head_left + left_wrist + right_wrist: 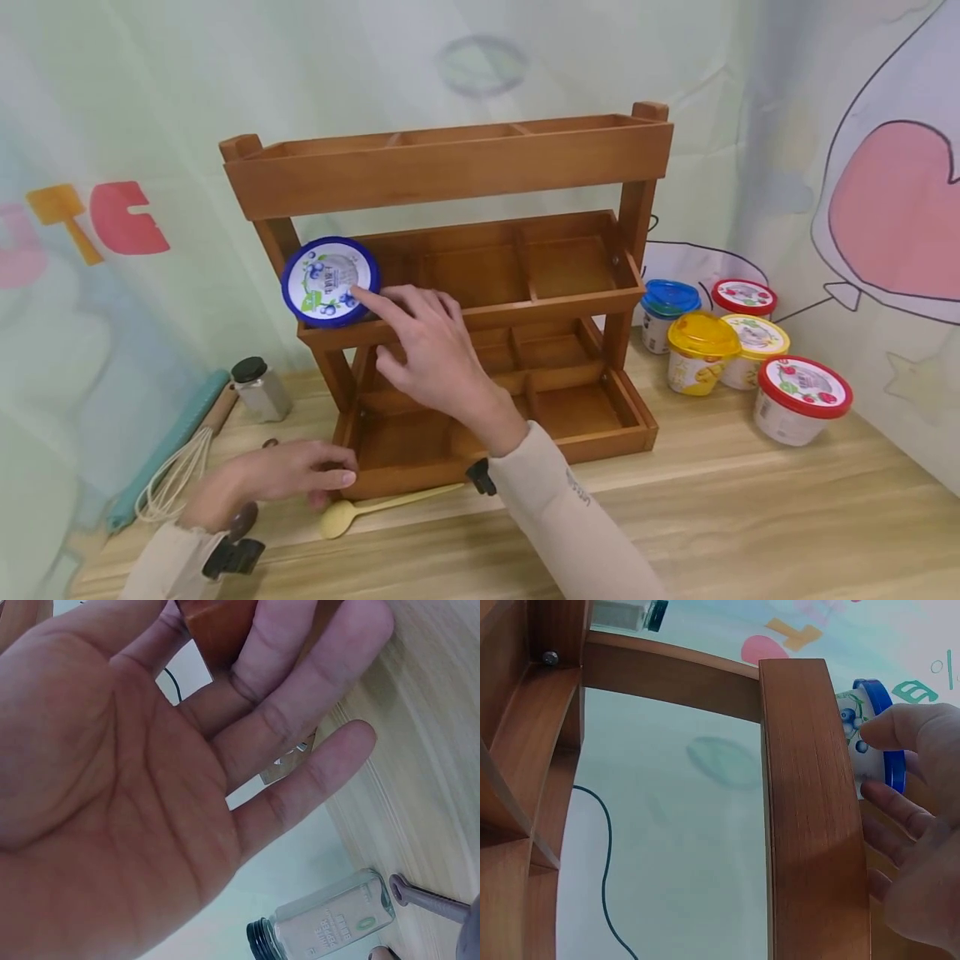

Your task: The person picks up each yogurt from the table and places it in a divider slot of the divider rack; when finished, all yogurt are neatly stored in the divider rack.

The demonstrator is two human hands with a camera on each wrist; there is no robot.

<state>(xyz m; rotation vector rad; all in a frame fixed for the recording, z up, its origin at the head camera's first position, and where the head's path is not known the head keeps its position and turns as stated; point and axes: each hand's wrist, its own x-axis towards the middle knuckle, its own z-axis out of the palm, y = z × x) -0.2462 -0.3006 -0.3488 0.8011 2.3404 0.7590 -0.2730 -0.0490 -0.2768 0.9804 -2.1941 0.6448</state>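
In the head view, a round tub with a dark blue rim and blueberry-printed lid [322, 279] sits tilted toward me at the left end of the middle tier of a wooden rack [450, 175]. My right hand [435, 354] touches this lid with an extended index finger; the thumb is spread below it. The right wrist view shows the tub's printed side [853, 724] beyond the rack's rail [806, 810]. My left hand [288, 475] rests at the rack's lower left corner, fingertips on the wood. Its fingers are mostly straight in the left wrist view.
A glass jar with black lid [261, 392], a whisk [180, 471] and a teal roll [168, 450] lie left. A pale yellow spoon [341, 518] lies before the rack. To the right stand several tubs, including a red-lidded tub [802, 400] and a yellow-lidded cup [701, 350].
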